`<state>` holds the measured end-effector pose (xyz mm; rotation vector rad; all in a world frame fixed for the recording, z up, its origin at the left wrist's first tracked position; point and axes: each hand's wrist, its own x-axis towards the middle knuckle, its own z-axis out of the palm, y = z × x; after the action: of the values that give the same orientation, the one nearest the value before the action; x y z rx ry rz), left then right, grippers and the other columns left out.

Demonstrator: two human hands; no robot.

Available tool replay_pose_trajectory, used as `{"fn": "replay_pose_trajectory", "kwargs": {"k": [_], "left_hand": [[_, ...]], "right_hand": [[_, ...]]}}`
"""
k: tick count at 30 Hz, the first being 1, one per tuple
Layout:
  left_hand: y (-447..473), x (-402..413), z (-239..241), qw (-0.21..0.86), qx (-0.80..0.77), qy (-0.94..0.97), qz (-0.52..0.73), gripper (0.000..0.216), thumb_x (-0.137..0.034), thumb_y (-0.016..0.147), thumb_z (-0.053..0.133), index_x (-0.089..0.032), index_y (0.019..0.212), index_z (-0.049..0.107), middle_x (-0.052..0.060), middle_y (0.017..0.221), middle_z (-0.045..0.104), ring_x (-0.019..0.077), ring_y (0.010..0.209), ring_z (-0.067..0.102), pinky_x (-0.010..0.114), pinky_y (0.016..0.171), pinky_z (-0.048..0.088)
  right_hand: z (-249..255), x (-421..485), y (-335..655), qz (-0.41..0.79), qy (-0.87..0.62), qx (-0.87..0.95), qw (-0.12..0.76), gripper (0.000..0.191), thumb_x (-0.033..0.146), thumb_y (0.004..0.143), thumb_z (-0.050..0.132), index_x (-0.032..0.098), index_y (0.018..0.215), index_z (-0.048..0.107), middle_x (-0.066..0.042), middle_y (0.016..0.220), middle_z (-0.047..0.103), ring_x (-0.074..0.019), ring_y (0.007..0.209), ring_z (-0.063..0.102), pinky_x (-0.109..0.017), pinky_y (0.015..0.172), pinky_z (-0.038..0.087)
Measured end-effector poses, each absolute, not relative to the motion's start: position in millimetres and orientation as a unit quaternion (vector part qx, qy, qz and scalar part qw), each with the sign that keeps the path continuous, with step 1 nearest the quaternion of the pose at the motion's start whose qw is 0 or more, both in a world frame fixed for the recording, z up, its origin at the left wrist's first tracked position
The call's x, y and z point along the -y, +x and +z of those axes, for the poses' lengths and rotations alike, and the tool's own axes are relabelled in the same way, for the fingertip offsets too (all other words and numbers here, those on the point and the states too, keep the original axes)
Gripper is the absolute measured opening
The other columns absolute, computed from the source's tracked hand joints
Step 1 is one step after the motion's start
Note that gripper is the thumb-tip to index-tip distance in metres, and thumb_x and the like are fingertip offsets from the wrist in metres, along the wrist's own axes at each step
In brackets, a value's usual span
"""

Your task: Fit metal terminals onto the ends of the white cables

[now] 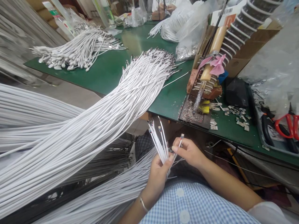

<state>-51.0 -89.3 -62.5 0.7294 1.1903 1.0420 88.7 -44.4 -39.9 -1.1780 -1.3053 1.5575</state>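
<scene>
My left hand (pixel 159 172) is closed around a small bunch of white cables (pixel 159 146), their connector ends pointing up. Between the thumb and fingers of my right hand (pixel 190 151) is a single white cable (pixel 180 142) with a small metal connector at its tip. Both hands are close together in front of my body, just below the table's front edge. Beneath my left hand, more long white cables (pixel 130 177) spread to the lower left. A large bundle of white cables (pixel 126 90) lies across the table edge, with its connector ends on the green tabletop.
A soldering iron (pixel 207 70) with a wooden handle leans at a coiled stand over a dark plate (pixel 187 116). Loose metal connectors (pixel 237 113) lie beside it. At right, a tray (pixel 277 146) holds red-handled scissors (pixel 286 126). Another cable pile (pixel 77 49) rests at the back left.
</scene>
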Motion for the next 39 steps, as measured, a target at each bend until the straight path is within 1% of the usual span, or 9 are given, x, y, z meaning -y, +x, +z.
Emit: {"fn": "replay_pose_trajectory", "kwargs": {"k": [3, 6, 8, 13, 17, 22, 26, 31, 39], "left_hand": [[-50, 90, -62, 0.664, -0.499, 0.325, 0.453, 0.023, -0.029, 0.073, 0.066, -0.016, 0.092, 0.068, 0.006, 0.089, 0.069, 0.0197, 0.083, 0.060, 0.032, 0.081, 0.044], [-48, 90, -61, 0.676, -0.485, 0.324, 0.449, 0.026, -0.026, 0.074, 0.066, -0.017, 0.099, 0.068, 0.007, 0.099, 0.069, 0.0218, 0.095, 0.060, 0.034, 0.089, 0.041], [-48, 91, -60, 0.677, -0.486, 0.319, 0.451, 0.026, -0.025, 0.075, 0.065, -0.018, 0.100, 0.068, 0.007, 0.101, 0.069, 0.0217, 0.098, 0.060, 0.034, 0.092, 0.040], [-48, 89, -57, 0.674, -0.493, 0.321, 0.448, 0.024, -0.026, 0.077, 0.063, -0.017, 0.098, 0.069, 0.007, 0.097, 0.070, 0.0206, 0.094, 0.061, 0.033, 0.090, 0.042], [-49, 89, -56, 0.671, -0.492, 0.326, 0.450, 0.023, -0.028, 0.077, 0.063, -0.018, 0.097, 0.069, 0.006, 0.091, 0.070, 0.0201, 0.088, 0.061, 0.033, 0.085, 0.044], [-52, 91, -59, 0.655, -0.512, 0.347, 0.434, 0.018, -0.028, 0.077, 0.063, -0.017, 0.090, 0.070, 0.003, 0.080, 0.070, 0.0186, 0.082, 0.060, 0.031, 0.081, 0.044], [-54, 95, -62, 0.647, -0.525, 0.368, 0.412, 0.018, -0.029, 0.076, 0.064, -0.017, 0.086, 0.070, 0.004, 0.088, 0.071, 0.0211, 0.085, 0.061, 0.032, 0.083, 0.043], [-54, 98, -65, 0.645, -0.520, 0.399, 0.393, 0.019, -0.028, 0.076, 0.063, -0.017, 0.089, 0.070, 0.007, 0.095, 0.070, 0.0226, 0.091, 0.060, 0.034, 0.088, 0.041], [-55, 97, -65, 0.656, -0.519, 0.370, 0.404, 0.020, -0.029, 0.077, 0.063, -0.016, 0.091, 0.069, 0.006, 0.092, 0.070, 0.0206, 0.088, 0.060, 0.031, 0.084, 0.042]], "right_hand": [[-43, 47, 86, 0.580, -0.478, 0.545, 0.372, 0.028, 0.039, 0.069, 0.066, 0.018, 0.065, 0.049, 0.002, 0.062, 0.045, -0.0114, 0.056, 0.041, -0.024, 0.053, 0.036], [-43, 48, 84, 0.552, -0.494, 0.569, 0.357, 0.025, 0.036, 0.073, 0.062, 0.017, 0.063, 0.049, 0.002, 0.061, 0.046, -0.0115, 0.056, 0.041, -0.024, 0.052, 0.036], [-41, 48, 85, 0.557, -0.488, 0.572, 0.352, 0.026, 0.037, 0.076, 0.058, 0.017, 0.063, 0.049, 0.002, 0.060, 0.046, -0.0114, 0.056, 0.042, -0.024, 0.053, 0.036], [-38, 45, 88, 0.606, -0.459, 0.541, 0.359, 0.033, 0.047, 0.077, 0.057, 0.017, 0.067, 0.050, 0.002, 0.061, 0.048, -0.0113, 0.056, 0.044, -0.023, 0.053, 0.037], [-37, 45, 90, 0.637, -0.447, 0.513, 0.362, 0.038, 0.054, 0.074, 0.058, 0.017, 0.068, 0.050, 0.001, 0.061, 0.052, -0.0119, 0.056, 0.048, -0.024, 0.056, 0.040], [-38, 44, 92, 0.638, -0.450, 0.509, 0.362, 0.040, 0.057, 0.075, 0.056, 0.018, 0.067, 0.049, 0.001, 0.061, 0.053, -0.0117, 0.055, 0.048, -0.025, 0.056, 0.041], [-40, 39, 91, 0.595, -0.492, 0.504, 0.386, 0.040, 0.055, 0.071, 0.060, 0.018, 0.066, 0.048, 0.003, 0.059, 0.046, -0.0098, 0.053, 0.041, -0.023, 0.052, 0.038], [-41, 36, 89, 0.594, -0.506, 0.494, 0.383, 0.036, 0.052, 0.073, 0.059, 0.018, 0.067, 0.049, 0.004, 0.058, 0.046, -0.0096, 0.051, 0.041, -0.023, 0.050, 0.038], [-39, 40, 91, 0.574, -0.488, 0.540, 0.376, 0.029, 0.041, 0.078, 0.055, 0.017, 0.063, 0.049, 0.003, 0.060, 0.044, -0.0104, 0.056, 0.041, -0.023, 0.054, 0.037]]}}
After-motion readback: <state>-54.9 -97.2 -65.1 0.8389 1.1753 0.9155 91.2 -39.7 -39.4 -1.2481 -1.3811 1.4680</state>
